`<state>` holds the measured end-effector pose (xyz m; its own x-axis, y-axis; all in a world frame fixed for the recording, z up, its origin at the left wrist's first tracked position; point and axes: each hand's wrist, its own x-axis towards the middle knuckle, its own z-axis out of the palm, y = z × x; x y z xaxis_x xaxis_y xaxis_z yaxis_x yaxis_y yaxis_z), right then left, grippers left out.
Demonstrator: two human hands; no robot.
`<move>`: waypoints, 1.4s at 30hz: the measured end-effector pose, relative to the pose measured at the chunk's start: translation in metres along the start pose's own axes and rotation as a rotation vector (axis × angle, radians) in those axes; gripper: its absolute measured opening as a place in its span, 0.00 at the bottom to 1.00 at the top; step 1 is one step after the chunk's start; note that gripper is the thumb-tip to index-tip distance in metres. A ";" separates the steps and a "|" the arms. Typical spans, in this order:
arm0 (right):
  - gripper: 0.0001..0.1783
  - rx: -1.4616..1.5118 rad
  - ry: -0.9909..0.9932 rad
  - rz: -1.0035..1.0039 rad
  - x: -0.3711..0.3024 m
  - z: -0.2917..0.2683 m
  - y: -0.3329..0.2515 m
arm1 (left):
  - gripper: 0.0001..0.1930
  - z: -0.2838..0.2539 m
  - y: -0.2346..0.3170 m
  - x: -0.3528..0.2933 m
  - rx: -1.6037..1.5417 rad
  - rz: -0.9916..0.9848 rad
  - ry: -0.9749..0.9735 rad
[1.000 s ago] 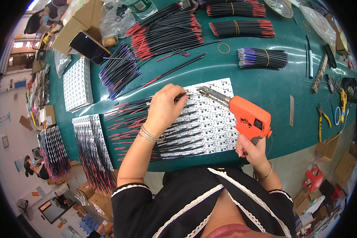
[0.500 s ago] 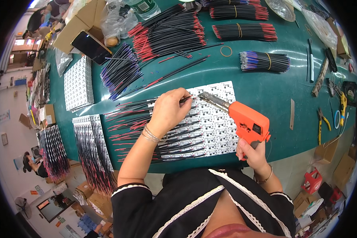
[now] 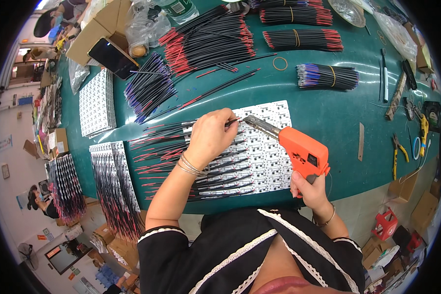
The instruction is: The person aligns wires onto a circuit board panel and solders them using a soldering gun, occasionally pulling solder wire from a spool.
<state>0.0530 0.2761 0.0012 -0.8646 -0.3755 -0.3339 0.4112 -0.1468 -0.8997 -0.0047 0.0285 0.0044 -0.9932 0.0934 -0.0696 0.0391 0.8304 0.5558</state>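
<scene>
A white circuit-board panel (image 3: 274, 157) lies flat before me, with rows of black wires (image 3: 157, 156) with red ends running off its left side. Over its upper part, my left hand (image 3: 211, 136) pinches a black wire (image 3: 234, 120), whose red end rests near the board's surface. My right hand (image 3: 310, 191) is wrapped round the handle of an orange-red soldering gun (image 3: 301, 148). The gun's metal tip points left and down, close to the wire end and my left fingertips; whether it touches the board I cannot tell.
Loose black-and-red wires (image 3: 208, 41) and banded bundles (image 3: 304, 40) lie at the back. A phone (image 3: 112, 58) leans on a cardboard box. Stacked white panels (image 3: 97, 103) and wired panels (image 3: 113, 171) are at left. Pliers (image 3: 399, 154) and a metal ruler (image 3: 361, 142) lie right.
The soldering gun has shifted slightly left with my right hand, its tip nearer my left fingertips. My left hand has moved a little to the right.
</scene>
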 end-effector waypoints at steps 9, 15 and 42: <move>0.12 0.044 -0.005 0.027 -0.004 -0.004 0.004 | 0.06 -0.001 0.001 0.002 0.013 0.021 -0.012; 0.15 0.053 -0.006 0.032 -0.005 -0.005 0.004 | 0.06 0.000 -0.001 0.001 0.012 0.010 -0.018; 0.20 0.065 0.029 -0.068 -0.003 -0.007 -0.008 | 0.06 -0.011 -0.001 0.009 -0.008 0.114 -0.111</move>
<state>0.0500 0.2844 0.0073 -0.8988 -0.3363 -0.2813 0.3681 -0.2305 -0.9008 -0.0147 0.0229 0.0125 -0.9641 0.2473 -0.0966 0.1496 0.8066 0.5718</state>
